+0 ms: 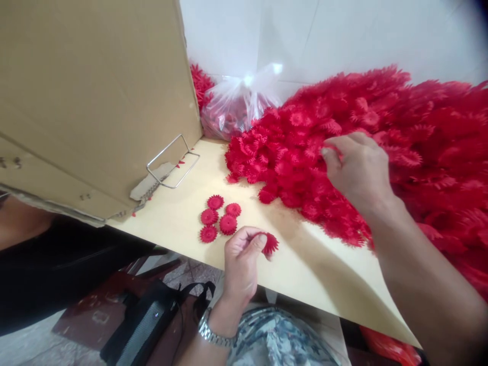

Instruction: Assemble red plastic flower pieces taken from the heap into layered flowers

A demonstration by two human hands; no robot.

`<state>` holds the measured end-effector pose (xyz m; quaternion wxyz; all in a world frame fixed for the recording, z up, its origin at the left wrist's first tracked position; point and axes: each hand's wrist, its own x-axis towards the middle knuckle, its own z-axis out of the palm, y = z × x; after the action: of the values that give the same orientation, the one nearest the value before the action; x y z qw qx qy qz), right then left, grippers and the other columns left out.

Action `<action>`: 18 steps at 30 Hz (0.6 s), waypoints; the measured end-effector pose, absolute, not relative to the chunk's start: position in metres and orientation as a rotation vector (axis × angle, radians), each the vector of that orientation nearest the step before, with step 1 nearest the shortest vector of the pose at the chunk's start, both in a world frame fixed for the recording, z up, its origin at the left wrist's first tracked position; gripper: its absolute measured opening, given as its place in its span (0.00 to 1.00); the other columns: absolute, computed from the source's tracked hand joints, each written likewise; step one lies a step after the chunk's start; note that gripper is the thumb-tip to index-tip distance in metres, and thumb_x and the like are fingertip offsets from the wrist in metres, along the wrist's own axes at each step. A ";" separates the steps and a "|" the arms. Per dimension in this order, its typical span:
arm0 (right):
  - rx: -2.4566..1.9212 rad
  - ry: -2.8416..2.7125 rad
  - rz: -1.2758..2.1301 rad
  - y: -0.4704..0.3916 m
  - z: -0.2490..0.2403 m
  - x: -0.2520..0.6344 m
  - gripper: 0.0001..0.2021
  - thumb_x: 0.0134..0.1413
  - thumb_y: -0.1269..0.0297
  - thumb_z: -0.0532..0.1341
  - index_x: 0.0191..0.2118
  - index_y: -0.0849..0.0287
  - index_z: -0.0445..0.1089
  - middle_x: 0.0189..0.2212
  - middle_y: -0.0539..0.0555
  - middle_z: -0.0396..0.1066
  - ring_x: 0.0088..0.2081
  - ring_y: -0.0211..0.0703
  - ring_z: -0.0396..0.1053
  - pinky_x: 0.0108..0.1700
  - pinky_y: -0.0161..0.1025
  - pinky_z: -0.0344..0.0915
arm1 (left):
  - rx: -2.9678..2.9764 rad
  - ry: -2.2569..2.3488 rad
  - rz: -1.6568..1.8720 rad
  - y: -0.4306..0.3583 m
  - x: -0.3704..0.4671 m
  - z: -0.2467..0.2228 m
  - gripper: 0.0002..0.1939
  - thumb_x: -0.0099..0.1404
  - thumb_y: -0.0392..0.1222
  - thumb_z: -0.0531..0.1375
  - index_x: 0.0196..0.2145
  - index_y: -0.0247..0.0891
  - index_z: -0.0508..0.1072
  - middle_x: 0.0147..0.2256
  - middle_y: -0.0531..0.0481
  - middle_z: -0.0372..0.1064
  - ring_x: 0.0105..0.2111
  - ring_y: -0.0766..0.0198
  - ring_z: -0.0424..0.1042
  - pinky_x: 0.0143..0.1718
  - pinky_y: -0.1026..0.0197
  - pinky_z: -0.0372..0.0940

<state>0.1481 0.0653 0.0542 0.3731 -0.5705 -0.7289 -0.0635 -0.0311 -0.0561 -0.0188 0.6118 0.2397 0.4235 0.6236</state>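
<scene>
Head view: at the left, a tall brown cardboard panel [91, 91] stands on a pale yellow worktop [305, 254], covering its left end. Below the panel, at the left edge of the view, part of another person [23, 221] shows, with dark clothing. A thin metal wire frame [173, 165] leans over a torn cardboard flap [152, 182] at the panel's foot.

Just right of that, towards the worktop's near edge, five loose red fringed discs [227, 224] lie flat in a small cluster, three in a column on the left and two beside them. Behind, near the far edge and against the panel, sits a tied clear plastic bag [232, 109] with red pieces inside.

The left hand [242, 259], with a silver watch [213, 330] on its wrist, is over the near edge, right of the cluster. Its grip is clamped, thumb against finger, on one red fringed piece [270, 244], which fans out to the right.

A large heap of red fringed pieces [297, 162] fills the far and right side of the worktop, up to the pale wall. The right hand [327, 148] reaches over the heap, thumb and forefinger tips near each other; blur hides whether that grip is closed on a piece.
</scene>
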 end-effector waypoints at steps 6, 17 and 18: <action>-1.195 -2.064 0.617 0.017 0.033 0.125 0.09 0.56 0.59 0.58 0.38 0.58 0.71 0.32 0.55 0.72 0.34 0.44 0.69 0.35 0.39 0.64 | 0.498 1.068 1.477 -0.054 -0.029 -0.024 0.15 0.52 0.45 0.65 0.19 0.35 0.64 0.15 0.58 0.59 0.15 0.75 0.56 0.15 0.71 0.51; -1.099 -1.861 1.341 -0.015 0.014 0.097 0.07 0.54 0.65 0.57 0.27 0.60 0.65 0.22 0.49 0.68 0.25 0.36 0.65 0.28 0.33 0.60 | 0.561 0.940 1.393 -0.057 -0.027 -0.024 0.16 0.57 0.51 0.62 0.22 0.35 0.66 0.19 0.56 0.62 0.17 0.74 0.58 0.17 0.70 0.54; -1.118 -1.877 1.285 -0.016 0.014 0.097 0.06 0.54 0.65 0.57 0.28 0.59 0.64 0.22 0.48 0.67 0.25 0.36 0.65 0.27 0.33 0.60 | 0.567 0.917 1.393 -0.057 -0.028 -0.023 0.15 0.57 0.50 0.62 0.23 0.35 0.66 0.20 0.56 0.63 0.17 0.74 0.59 0.18 0.70 0.55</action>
<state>0.0975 -0.0163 0.0136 0.2987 -0.4209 -0.7068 0.4839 -0.0277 -0.0571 -0.0230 0.6366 0.2484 0.4015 0.6098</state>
